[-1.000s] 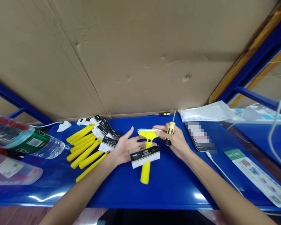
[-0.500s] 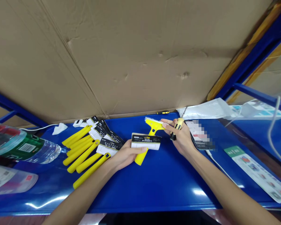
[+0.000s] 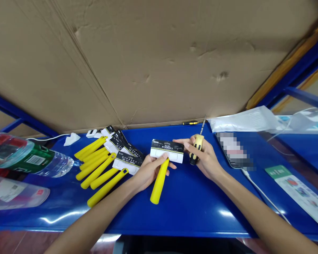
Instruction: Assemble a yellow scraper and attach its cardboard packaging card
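Yellow scraper (image 3: pixel 159 182): over mid-table (image 3: pixel 196 210), our left hand (image 3: pixel 149 168) pinching it with its card (image 3: pixel 172 150) | our right hand (image 3: pixel 205 157): wrapped round a screwdriver (image 3: pixel 198 141), likely palmed so fingertips reach the card | carded scrapers (image 3: pixel 98 171): table's left, seemingly fanned for easy reach

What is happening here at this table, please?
A person is handling a yellow tool and its card over the blue table. The left hand holds them, thumb in front, with the handle toward the person. The right hand grips a screwdriver, tip up, its index finger at the card's right edge. To the left, more yellow tools with cards lie fanned out.
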Available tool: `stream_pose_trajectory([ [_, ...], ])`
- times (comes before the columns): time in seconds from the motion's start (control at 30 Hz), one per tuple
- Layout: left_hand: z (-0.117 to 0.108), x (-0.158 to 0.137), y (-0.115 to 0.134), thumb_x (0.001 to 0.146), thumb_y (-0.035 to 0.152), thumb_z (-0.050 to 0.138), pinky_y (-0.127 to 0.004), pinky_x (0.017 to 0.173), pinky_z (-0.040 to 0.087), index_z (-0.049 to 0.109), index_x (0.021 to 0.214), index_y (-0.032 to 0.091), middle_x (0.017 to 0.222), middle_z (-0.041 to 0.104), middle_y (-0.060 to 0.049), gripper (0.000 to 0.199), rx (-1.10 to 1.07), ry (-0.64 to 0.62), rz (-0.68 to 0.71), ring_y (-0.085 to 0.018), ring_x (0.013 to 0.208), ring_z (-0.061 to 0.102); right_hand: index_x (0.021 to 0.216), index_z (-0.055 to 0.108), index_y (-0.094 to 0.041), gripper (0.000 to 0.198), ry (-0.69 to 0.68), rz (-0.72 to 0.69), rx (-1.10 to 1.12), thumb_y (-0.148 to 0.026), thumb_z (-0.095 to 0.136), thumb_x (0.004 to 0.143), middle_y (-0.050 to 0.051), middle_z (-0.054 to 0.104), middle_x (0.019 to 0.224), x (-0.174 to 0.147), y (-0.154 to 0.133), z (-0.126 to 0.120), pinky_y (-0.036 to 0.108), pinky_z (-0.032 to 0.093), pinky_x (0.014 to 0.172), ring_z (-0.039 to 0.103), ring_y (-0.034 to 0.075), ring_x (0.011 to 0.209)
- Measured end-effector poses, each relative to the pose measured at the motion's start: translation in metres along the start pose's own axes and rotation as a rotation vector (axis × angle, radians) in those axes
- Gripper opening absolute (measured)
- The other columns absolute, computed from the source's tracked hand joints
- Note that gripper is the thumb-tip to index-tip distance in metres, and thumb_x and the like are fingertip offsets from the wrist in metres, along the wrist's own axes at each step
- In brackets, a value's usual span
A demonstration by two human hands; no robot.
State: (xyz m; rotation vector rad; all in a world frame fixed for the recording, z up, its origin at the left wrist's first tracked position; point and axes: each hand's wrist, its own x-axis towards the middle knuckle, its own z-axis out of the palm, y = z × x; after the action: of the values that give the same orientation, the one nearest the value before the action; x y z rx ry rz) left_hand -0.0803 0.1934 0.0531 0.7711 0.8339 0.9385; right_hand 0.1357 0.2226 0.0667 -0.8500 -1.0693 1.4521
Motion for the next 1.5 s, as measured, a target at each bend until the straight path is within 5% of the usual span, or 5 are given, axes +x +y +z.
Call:
stream_pose_trajectory([
  [0.4, 0.006, -0.008, 0.013, 0.097, 0.073, 0.070, -0.024, 0.037, 0.022, 0.063, 0.069, 0.020, 0.046, 0.047, -0.001, 0.060, -0.163, -0.348, -0.286, -0.011, 0.039, 0.034, 0.092, 0.051, -0.029, 0.049, -0.211, -0.014, 0.044, -0.025, 0.098, 0.078, 0.005, 0.073, 0.154, -0.005, 0.002, 0.006, 0.055, 0.047, 0.128, 0.062, 0.030, 0.150],
  [0.67, 0.006, -0.010, 0.006, 0.102, 0.066, 0.056, -0.028, 0.038, 0.026, 0.071, 0.070, 0.017, 0.045, 0.051, -0.006, 0.061, -0.171, -0.481, -0.393, -0.016, 0.039, 0.039, 0.081, 0.049, -0.025, 0.062, 0.029, -0.003, -0.014, -0.034, 0.108, 0.064, -0.003, 0.078, 0.084, 0.000, 0.014, 0.003, 0.031, 0.055, 0.074, 0.067, 0.016, 0.075],
  [0.83, 0.001, -0.004, -0.002, 0.104, 0.068, 0.054, -0.027, 0.042, 0.036, 0.072, 0.114, 0.013, 0.072, 0.071, -0.008, 0.058, -0.161, -0.325, -0.208, -0.016, 0.047, 0.051, 0.083, 0.050, -0.025, 0.068, 0.139, 0.012, 0.081, -0.036, 0.112, 0.056, -0.002, 0.077, 0.086, 0.002, 0.004, 0.002, 0.029, 0.054, 0.069, 0.067, 0.017, 0.077],
  [1.03, 0.003, -0.005, -0.003, 0.102, 0.054, 0.055, -0.023, 0.040, 0.039, 0.059, 0.106, 0.018, 0.075, 0.070, -0.006, 0.037, -0.121, -0.244, -0.035, -0.013, 0.044, 0.048, 0.088, 0.053, -0.026, 0.055, 0.116, 0.112, 0.191, -0.055, 0.099, 0.078, 0.005, 0.081, 0.104, 0.002, -0.007, 0.002, 0.035, 0.058, 0.077, 0.073, 0.025, 0.096],
  [1.5, 0.007, -0.021, 0.001, 0.106, 0.047, 0.073, -0.016, 0.040, 0.043, 0.052, 0.129, 0.021, 0.091, 0.073, -0.001, 0.041, 0.272, -0.157, 0.388, -0.005, 0.045, 0.054, 0.098, 0.053, -0.027, 0.066, -0.221, -0.018, -0.115, -0.029, 0.107, 0.061, -0.002, 0.067, 0.099, -0.014, 0.000, 0.006, 0.030, 0.053, 0.073, 0.064, 0.018, 0.085],
])
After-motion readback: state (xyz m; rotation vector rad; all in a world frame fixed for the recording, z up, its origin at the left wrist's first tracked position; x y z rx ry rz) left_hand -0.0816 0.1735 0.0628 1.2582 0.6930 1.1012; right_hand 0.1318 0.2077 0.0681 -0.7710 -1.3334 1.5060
